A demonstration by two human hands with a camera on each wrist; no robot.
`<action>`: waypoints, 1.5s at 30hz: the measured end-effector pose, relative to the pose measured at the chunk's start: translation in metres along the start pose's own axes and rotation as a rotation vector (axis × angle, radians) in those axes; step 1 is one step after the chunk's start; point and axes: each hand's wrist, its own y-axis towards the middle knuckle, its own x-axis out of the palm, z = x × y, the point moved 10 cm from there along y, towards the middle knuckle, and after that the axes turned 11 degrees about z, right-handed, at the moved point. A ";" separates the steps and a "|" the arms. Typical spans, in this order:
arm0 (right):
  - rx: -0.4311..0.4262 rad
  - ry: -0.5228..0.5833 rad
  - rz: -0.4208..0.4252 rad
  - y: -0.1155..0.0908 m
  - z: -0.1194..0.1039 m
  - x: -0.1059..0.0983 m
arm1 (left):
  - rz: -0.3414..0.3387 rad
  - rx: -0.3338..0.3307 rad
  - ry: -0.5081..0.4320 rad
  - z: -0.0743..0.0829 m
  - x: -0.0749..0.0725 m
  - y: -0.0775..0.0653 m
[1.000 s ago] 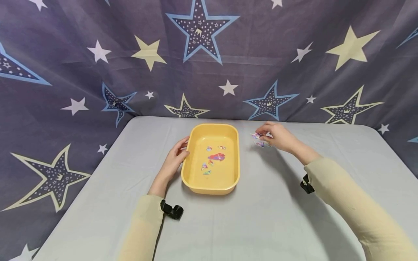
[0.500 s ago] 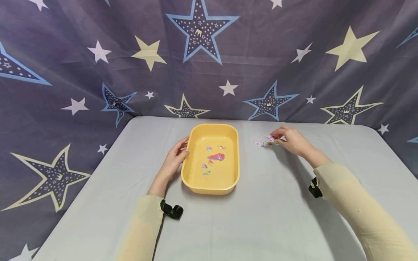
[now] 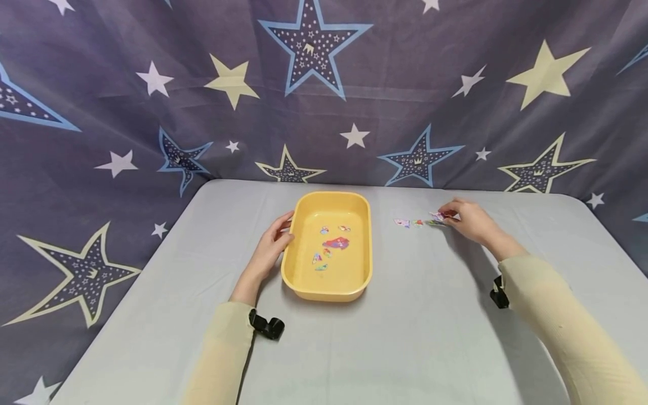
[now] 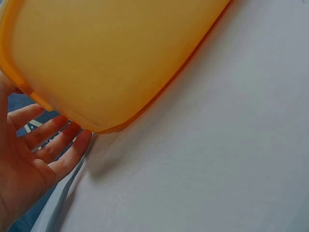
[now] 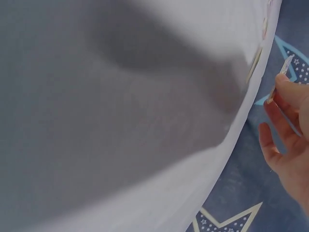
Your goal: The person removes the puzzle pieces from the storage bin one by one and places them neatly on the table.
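Observation:
My right hand (image 3: 471, 220) pinches small colourful sticker-like cut-outs (image 3: 436, 216) between thumb and fingers, close over the table. In the right wrist view the held cut-outs (image 5: 287, 67) show edge-on as a thin pale strip. Just left of that hand, a pink-white cut-out (image 3: 402, 223) and a red-green cut-out (image 3: 417, 223) lie in a row, with another cut-out (image 3: 433, 223) partly under the fingers. My left hand (image 3: 267, 247) rests against the left side of a yellow tray (image 3: 326, 289), fingers relaxed along its outer wall. A red-purple cut-out (image 3: 336, 243) and several smaller ones lie in the tray.
A light grey cloth covers the table (image 3: 415, 343). Behind it and to the left hangs a dark curtain (image 3: 385, 67) with stars. Each wrist wears a black strap mount, such as the left mount (image 3: 266, 325).
My right hand has moved to the right along the back of the table, leaving cut-outs in a row behind it. The left hand and tray have stayed in place.

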 end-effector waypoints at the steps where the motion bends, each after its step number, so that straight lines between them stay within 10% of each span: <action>1: 0.005 -0.002 -0.001 -0.001 0.002 0.000 | 0.001 -0.001 0.003 0.000 0.000 0.000; 45: 0.127 -0.143 -0.054 -0.020 0.041 0.000 | -0.008 -0.018 0.005 0.010 0.001 -0.005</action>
